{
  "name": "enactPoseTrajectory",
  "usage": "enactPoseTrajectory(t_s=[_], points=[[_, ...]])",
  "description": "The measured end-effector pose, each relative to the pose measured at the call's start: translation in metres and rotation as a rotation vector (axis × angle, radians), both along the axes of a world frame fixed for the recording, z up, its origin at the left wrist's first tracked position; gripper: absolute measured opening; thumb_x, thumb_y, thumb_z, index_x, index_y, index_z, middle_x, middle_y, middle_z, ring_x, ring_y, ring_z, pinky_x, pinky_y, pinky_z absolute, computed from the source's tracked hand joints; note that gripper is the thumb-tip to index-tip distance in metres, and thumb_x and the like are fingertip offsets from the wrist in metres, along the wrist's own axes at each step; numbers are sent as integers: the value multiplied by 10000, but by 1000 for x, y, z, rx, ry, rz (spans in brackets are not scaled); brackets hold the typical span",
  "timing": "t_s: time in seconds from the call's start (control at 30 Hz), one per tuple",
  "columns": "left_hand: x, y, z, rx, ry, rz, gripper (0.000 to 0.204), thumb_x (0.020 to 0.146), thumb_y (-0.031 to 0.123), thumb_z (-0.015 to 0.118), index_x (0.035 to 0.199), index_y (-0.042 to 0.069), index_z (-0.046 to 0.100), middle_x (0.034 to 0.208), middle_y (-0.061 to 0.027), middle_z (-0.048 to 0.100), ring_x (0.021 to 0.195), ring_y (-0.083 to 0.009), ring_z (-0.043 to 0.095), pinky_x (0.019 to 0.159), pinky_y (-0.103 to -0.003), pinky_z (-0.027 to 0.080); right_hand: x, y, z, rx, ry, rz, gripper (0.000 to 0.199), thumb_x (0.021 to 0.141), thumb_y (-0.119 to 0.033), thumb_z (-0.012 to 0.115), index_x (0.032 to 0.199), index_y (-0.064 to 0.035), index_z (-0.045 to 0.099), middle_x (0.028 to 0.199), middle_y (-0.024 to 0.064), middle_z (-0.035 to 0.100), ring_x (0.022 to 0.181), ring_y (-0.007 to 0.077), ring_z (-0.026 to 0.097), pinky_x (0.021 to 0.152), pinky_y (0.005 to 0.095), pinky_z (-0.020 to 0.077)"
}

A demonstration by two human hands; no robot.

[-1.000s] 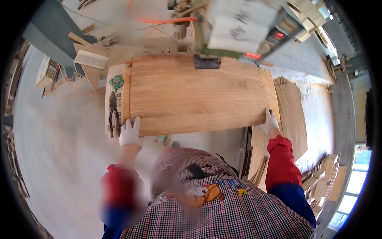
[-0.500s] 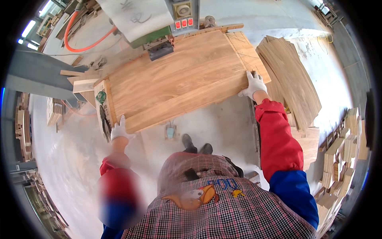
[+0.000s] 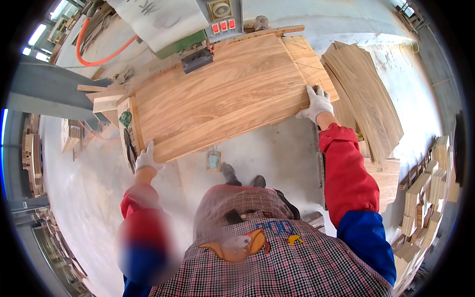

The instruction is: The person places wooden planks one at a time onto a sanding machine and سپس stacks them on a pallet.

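A wide wooden panel [image 3: 217,86] with visible grain lies flat on the machine's table in front of me. At its near left corner, my left hand [image 3: 147,159] in a white glove is closed on the edge. My right hand [image 3: 317,105], gloved too, grips the panel's near right edge, its fingers over the top face and its thumb along the side. The undersides of both hands are hidden. Close to the left hand lie dark pliers [image 3: 130,150] and a green tape measure [image 3: 125,119] on a narrow ledge.
Beyond the panel stand a dark machine block [image 3: 197,60] and a grey control box [image 3: 222,20] with red switches. Thin wooden sheets [image 3: 363,99] are stacked at the right. An orange hose [image 3: 81,49] curves at the far left. A foot pedal [image 3: 213,161] lies near my shoes.
The view has shifted slightly. Both hands keep their places on the panel's edge, and the panel shows little or no movement.
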State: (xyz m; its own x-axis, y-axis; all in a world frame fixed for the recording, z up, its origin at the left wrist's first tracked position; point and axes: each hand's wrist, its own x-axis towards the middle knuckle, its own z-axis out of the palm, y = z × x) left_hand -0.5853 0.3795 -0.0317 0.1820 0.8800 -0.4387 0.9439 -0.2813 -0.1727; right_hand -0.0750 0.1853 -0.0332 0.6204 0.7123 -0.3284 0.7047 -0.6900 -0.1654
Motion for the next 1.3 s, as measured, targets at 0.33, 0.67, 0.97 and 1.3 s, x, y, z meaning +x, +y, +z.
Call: enactPoseTrajectory(t_s=[0.33,0.67,0.97,1.3], points=[[2,-4,4,16,-73,33,1022,588,300,800,1430,206,228,1342,-172,382,1166,-371,479,966,-406,435,-3,-4,2,45,21,-20,1091,490,-328,860,1416,-151,310,1469,155,254,1343,361,227,1059,408,350],[-6,6,-6,27,-4,-102,1078,567,353,832,1421,110,220,1298,-200,402,1104,-373,525,910,-416,473,1,-3,3,61,25,-29,1121,454,-312,875,1412,-155,314,1456,160,262,1331,370,248,1056,405,354],[-3,4,-1,5,4,-119,1094,584,400,812,1438,113,192,1291,-232,388,1122,-383,508,924,-406,462,0,-3,0,71,6,-35,1141,426,-296,882,1408,-149,320,1454,186,265,1324,387,252,1055,407,352],[28,-4,29,-87,70,-145,1112,565,402,826,1434,117,195,1305,-243,379,1115,-389,512,926,-413,461,-1,-2,0,41,-1,-35,1139,441,-331,882,1415,-174,312,1471,159,242,1340,357,240,1058,397,352]])
